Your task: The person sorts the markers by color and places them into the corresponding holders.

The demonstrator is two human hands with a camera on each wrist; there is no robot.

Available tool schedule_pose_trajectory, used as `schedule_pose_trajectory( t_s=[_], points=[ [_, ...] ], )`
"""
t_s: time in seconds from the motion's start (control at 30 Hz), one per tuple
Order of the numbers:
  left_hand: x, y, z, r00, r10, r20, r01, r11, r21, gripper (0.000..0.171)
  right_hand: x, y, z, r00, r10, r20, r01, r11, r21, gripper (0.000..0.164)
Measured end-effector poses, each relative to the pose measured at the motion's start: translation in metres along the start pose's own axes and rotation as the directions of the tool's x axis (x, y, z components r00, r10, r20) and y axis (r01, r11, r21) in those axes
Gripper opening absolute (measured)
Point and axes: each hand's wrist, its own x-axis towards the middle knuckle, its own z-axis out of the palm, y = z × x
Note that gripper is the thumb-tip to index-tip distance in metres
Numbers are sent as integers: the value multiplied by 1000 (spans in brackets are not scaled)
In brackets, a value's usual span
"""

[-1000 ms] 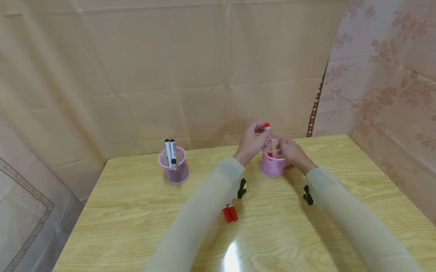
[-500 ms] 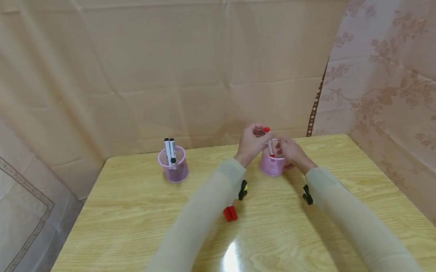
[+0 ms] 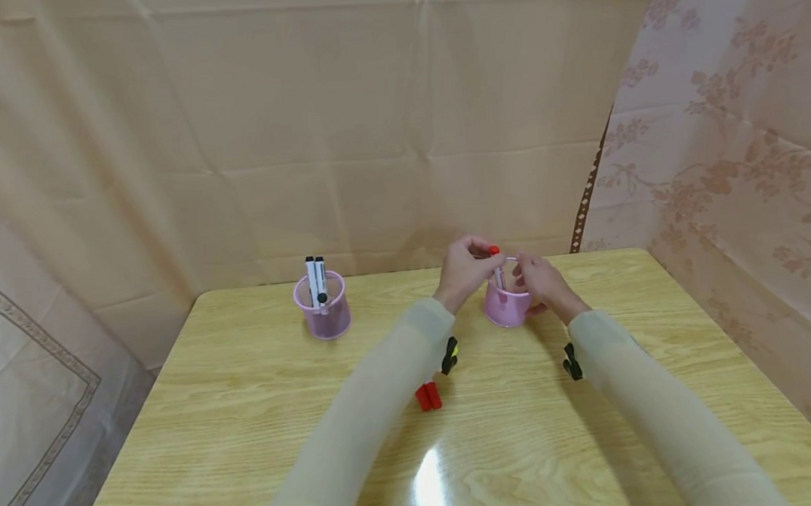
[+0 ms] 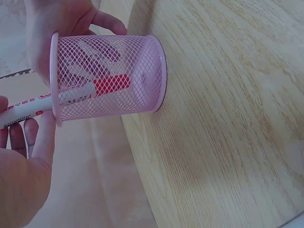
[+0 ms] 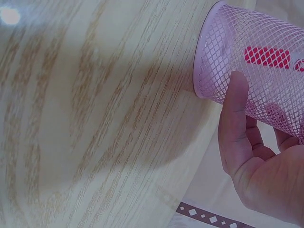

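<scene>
My left hand [image 3: 464, 273] pinches a white-and-red marker [image 4: 28, 111] near its upper end. The marker's red lower end [image 4: 112, 84] shows through the mesh inside a pink mesh pen cup [image 3: 505, 311], above the cup's floor. The cup stands upright on the table at the right. On its right side my right hand [image 3: 548, 288] holds it, one digit [image 5: 235, 95] lying along the mesh and the other fingers curled behind, partly hidden. In the head view, the left fingers cover part of the marker.
A second pink mesh pen cup [image 3: 330, 326], with several black-ended white markers [image 3: 316, 281], stands at the left. Red-capped markers [image 3: 428, 397] lie on the wooden table [image 3: 250, 426], partly hidden by the left forearm. Beige curtain [image 3: 305, 136] hangs behind.
The marker has moved lower into the right pen cup, its red top dropping and leaning slightly left. My left hand has come down with it; the right hand and cup stay nearly still.
</scene>
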Motion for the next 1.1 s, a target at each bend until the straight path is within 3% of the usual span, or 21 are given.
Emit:
schedule_pose_trajectory(
  t_s=[0.2, 0.27, 0.33, 0.4, 0.53, 0.6, 0.63, 0.73, 0.9, 1.0, 1.1],
  points=[
    [0, -2, 0, 993, 106, 56, -112, 986, 123, 18, 2, 0, 0, 1000, 2, -5, -2, 1000, 15, 73],
    [0, -3, 0, 982, 151, 109, -167, 972, 163, 19, 1, 0, 0, 1000, 6, -5, -6, 1000, 17, 72],
    [1, -4, -1, 958, 216, 190, -257, 938, 231, 19, 1, 0, -1, 1000, 3, -5, -3, 1000, 13, 71],
    [2, -5, -1, 911, 283, 300, -375, 872, 316, 19, 0, 0, -1, 1000, -1, -8, 1, 1000, 8, 72],
    [3, -6, -2, 769, 397, 502, -613, 683, 398, 19, 0, 1, -1, 1000, -5, -9, 5, 1000, 3, 78],
    [3, -7, -2, 718, 424, 551, -673, 625, 396, 18, 0, 1, -1, 1000, -4, -7, 4, 1000, 12, 79],
    [3, -7, -2, 705, 430, 564, -685, 618, 385, 17, 0, 1, -1, 1000, -4, -5, 4, 1000, 13, 80],
    [3, -8, -2, 691, 440, 574, -699, 611, 372, 17, -1, 1, 0, 1000, -6, -4, 6, 1000, 20, 78],
    [3, -13, -4, 697, 416, 584, -694, 596, 404, 13, -2, 0, 1, 1000, -20, -12, 20, 1000, 2, 76],
    [3, -14, -5, 708, 393, 587, -680, 603, 417, 12, -3, 0, 2, 1000, -23, -14, 23, 1000, -3, 78],
    [2, -14, -5, 700, 383, 602, -685, 598, 416, 11, -4, 0, 2, 1000, -25, -11, 25, 1000, 3, 78]
  ],
)
